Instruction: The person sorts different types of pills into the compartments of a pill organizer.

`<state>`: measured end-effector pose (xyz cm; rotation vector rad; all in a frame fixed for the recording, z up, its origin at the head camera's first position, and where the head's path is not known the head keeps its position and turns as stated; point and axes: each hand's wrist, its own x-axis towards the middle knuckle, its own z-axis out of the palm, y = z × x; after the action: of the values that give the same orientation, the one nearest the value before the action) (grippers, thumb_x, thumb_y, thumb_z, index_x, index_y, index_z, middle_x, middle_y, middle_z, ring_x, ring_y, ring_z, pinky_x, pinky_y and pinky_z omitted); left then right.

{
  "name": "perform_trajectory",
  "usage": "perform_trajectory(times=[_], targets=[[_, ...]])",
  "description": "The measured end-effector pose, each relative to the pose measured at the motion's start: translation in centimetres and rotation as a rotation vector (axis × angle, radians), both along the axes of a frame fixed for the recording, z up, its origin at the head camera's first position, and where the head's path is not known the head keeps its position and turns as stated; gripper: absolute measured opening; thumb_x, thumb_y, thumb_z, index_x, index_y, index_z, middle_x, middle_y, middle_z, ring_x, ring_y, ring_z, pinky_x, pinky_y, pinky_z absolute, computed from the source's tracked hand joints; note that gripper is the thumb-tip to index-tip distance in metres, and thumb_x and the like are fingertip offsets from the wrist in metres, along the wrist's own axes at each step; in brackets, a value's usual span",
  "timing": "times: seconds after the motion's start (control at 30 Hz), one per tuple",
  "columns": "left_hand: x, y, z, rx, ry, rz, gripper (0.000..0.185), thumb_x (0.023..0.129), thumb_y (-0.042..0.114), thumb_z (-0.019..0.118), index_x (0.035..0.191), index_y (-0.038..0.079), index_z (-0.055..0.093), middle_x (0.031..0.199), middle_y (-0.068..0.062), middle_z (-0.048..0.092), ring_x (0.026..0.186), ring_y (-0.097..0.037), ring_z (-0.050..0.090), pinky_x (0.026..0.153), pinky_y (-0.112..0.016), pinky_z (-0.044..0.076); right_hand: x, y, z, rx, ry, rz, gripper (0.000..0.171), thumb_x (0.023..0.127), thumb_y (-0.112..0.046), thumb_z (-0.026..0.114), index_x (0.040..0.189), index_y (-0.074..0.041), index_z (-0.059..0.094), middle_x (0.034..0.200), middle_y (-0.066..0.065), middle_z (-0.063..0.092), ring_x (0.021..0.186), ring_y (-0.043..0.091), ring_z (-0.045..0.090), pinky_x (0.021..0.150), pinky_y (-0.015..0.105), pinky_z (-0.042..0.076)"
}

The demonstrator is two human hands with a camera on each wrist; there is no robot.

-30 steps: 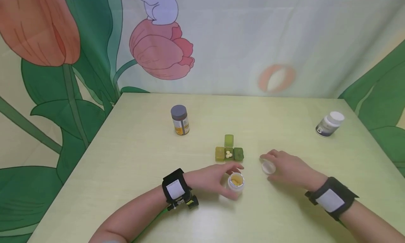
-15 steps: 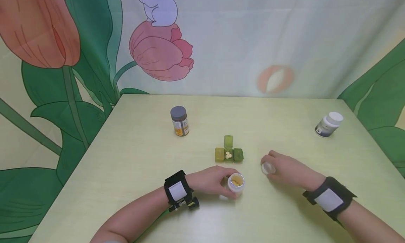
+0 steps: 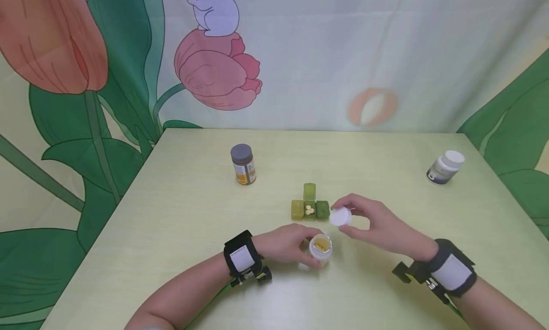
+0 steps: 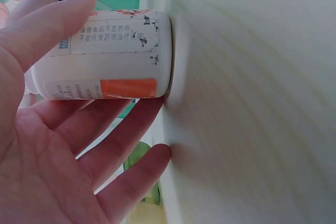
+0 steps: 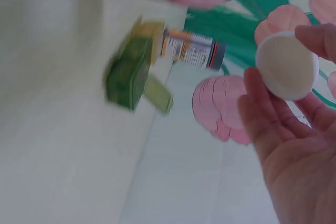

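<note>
My left hand [image 3: 289, 244] grips a white pill bottle [image 4: 110, 56] by its sides, thumb on one side and fingers on the other. The bottle stands upright on the table, uncapped, with yellowish tablets [image 3: 320, 245] inside. My right hand [image 3: 381, 222] pinches a round white cap [image 3: 340, 216] between thumb and fingers, raised off the table, its hollow side showing in the right wrist view. Just beyond the bottle lies a green pill box [image 3: 322, 210]. Its middle compartment has a raised lid [image 3: 310, 191] and holds several pale tablets [image 3: 310, 210].
A brown bottle with a grey cap [image 3: 243, 164] stands farther back on the left. At the back right is a white-capped bottle [image 3: 446, 167]. Behind the table [image 3: 193, 177] hangs a curtain [image 3: 309, 58] printed with flowers.
My right hand has lifted the cap from the table and carried it left, close to the pill box, turning it over. The left hand stays on the bottle, its fingers closer round it.
</note>
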<state>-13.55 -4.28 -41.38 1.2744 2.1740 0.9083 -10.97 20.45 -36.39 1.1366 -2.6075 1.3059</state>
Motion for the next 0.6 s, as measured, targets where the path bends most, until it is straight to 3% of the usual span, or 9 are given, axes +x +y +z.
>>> perform_trajectory(times=[0.1,0.2,0.43,0.6], targets=[[0.0,0.0,0.0,-0.002,-0.011,0.003,0.046,0.083,0.027,0.079,0.123,0.012,0.061,0.108,0.011,0.066,0.096,0.002,0.055,0.087,-0.020,0.044,0.5,-0.9,-0.5,-0.111,-0.087,0.044,0.038,0.084,0.001,0.074,0.116,-0.011,0.058,0.115,0.003,0.062,0.107,0.014,0.059,0.094,0.030,0.047],[0.0,0.0,0.0,-0.007,-0.021,0.012,0.049,0.083,0.028,0.079,0.125,0.013,0.060,0.111,0.009,0.066,0.097,0.002,0.056,0.088,-0.020,0.044,1.1,-1.7,-1.1,-0.167,-0.098,0.068,0.035,0.082,0.001,0.075,0.110,-0.014,0.058,0.117,0.007,0.062,0.109,0.016,0.059,0.093,0.032,0.047],[0.1,-0.1,0.2,-0.013,-0.033,0.025,0.043,0.083,0.031,0.079,0.120,0.015,0.062,0.102,0.015,0.062,0.086,-0.001,0.053,0.080,-0.020,0.045,2.1,-2.8,-2.3,-0.149,-0.131,0.059,0.030,0.082,-0.008,0.078,0.103,-0.019,0.058,0.118,0.002,0.064,0.110,0.017,0.058,0.092,0.039,0.043],[0.1,-0.2,0.1,-0.011,-0.030,0.022,0.047,0.083,0.030,0.079,0.123,0.014,0.062,0.105,0.015,0.063,0.087,-0.001,0.053,0.081,-0.020,0.044,2.1,-2.8,-2.8,-0.112,-0.110,0.054,0.030,0.083,-0.010,0.078,0.104,-0.020,0.058,0.117,-0.001,0.065,0.109,0.017,0.058,0.092,0.041,0.043]])
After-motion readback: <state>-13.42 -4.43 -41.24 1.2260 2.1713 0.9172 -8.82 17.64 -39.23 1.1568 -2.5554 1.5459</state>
